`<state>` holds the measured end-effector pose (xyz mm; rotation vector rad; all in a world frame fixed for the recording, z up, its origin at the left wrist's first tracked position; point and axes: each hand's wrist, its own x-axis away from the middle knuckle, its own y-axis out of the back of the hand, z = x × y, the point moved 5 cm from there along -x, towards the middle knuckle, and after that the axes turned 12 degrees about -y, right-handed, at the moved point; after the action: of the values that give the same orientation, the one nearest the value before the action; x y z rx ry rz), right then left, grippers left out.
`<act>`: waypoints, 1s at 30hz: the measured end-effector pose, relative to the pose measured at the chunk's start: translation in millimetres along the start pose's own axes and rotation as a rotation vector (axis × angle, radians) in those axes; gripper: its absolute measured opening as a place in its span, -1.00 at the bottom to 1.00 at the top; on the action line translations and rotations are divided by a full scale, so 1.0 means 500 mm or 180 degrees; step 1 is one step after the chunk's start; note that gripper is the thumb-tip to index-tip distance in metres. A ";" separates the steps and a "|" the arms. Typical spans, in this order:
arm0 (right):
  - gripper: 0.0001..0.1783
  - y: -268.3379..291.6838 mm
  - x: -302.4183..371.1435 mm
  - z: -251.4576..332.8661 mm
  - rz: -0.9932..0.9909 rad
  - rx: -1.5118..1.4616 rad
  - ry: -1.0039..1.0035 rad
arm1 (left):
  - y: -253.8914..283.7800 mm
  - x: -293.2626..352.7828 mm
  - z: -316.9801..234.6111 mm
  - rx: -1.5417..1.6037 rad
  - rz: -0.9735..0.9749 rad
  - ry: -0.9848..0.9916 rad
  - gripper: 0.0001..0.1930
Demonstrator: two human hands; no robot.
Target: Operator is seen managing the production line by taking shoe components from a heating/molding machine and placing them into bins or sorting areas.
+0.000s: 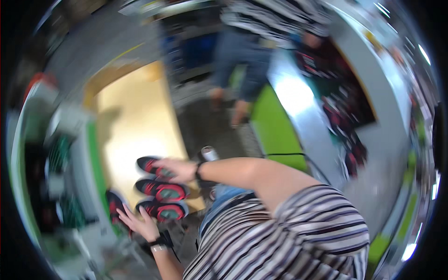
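Observation:
Three black shoes with red trim lie in a row on a pale yellow tabletop (pixel 135 112), toes to the left. My right hand (pixel 179 170) grips the farthest shoe (pixel 147 164), its fingers over the opening. Nearer to me are the middle shoe (pixel 150 187) and the nearest shoe (pixel 151 208), both with greenish insides. My left hand (pixel 142 225) has its fingers spread beside another black and red shoe (pixel 115 204) at the table's left edge. Blur hides whether those fingertips touch it.
Left of the table stands a grey-green machine or rack (pixel 77 172) with dark openings. Across from me a person in a striped top (pixel 275 18) stands by a shiny work surface (pixel 291 88). More dark and red shoes (pixel 340 116) lie on the right.

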<state>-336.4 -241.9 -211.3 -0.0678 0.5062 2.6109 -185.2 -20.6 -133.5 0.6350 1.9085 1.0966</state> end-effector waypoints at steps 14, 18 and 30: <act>-0.58 0.161 0.736 -0.171 -0.0643 0.1329 -0.4057 | -0.189 0.085 -0.265 -0.0859 0.1643 -0.2698 -0.41; -0.64 0.137 1.006 -0.224 -0.1156 0.1250 -0.4847 | -0.187 0.059 -0.232 -0.1036 0.1604 -0.2570 -0.40; -0.69 0.174 1.214 -0.237 -0.1508 0.0798 -0.4545 | -0.204 0.055 -0.278 -0.3027 0.1742 -0.2188 -0.24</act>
<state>-919.0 -85.9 -374.3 1.4174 0.1993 1.5317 -319.6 -113.4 -194.8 0.8244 0.5058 1.6607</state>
